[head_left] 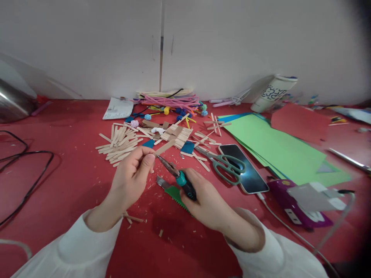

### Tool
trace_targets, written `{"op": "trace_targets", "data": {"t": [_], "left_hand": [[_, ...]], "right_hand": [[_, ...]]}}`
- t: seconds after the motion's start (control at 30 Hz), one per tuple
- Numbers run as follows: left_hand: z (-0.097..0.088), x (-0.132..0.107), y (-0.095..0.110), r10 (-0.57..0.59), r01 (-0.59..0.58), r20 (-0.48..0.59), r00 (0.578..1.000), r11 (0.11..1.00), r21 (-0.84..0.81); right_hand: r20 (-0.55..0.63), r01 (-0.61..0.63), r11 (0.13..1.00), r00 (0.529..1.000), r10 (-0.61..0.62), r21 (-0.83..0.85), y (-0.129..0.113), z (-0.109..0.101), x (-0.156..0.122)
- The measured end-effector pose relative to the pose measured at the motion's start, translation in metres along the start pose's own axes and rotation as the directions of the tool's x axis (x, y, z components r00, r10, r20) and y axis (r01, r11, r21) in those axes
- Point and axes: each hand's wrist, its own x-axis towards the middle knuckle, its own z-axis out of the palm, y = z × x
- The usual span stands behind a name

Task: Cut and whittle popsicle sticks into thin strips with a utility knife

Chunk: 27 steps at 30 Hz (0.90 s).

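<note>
My left hand point(131, 175) pinches a wooden craft stick point(165, 147) that points up and to the right. My right hand point(207, 200) is wrapped round the teal and black handles of a pair of pliers point(176, 175), whose jaws meet the stick near my left fingertips. Both hands hover above the red table point(72, 173). Under the pliers lie a utility knife point(162, 182) and a scrap of green corrugated card point(176, 194).
A heap of loose craft sticks point(120, 144) and a glued stick panel point(176, 135) lie beyond my hands, with pink pipe cleaners point(174, 102) behind. To the right are green scissors point(227, 164), a phone point(243, 168), green paper sheets point(275, 148) and a cup point(274, 94). Black cables point(26, 170) loop at the left.
</note>
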Motion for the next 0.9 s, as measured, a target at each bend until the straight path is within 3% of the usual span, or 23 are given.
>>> {"op": "trace_targets", "data": {"t": [0.27, 0.53, 0.9], "left_hand": [[0.0032, -0.0015, 0.0001, 0.013, -0.014, -0.029, 0.999, 0.998, -0.064], [0.0034, -0.0041, 0.0039, -0.060, 0.060, 0.006, 0.998, 0.981, -0.183], [0.0047, -0.0048, -0.0006, -0.035, 0.032, -0.020, 0.999, 0.989, -0.144]], "right_hand": [[0.034, 0.002, 0.996, 0.999, 0.001, -0.084, -0.0012, -0.0018, -0.0016], [0.078, 0.024, 0.991, 0.997, -0.014, -0.128, -0.0011, -0.0027, -0.0023], [0.026, -0.007, 0.994, 1.000, 0.010, -0.112, -0.0027, -0.0021, -0.0030]]}}
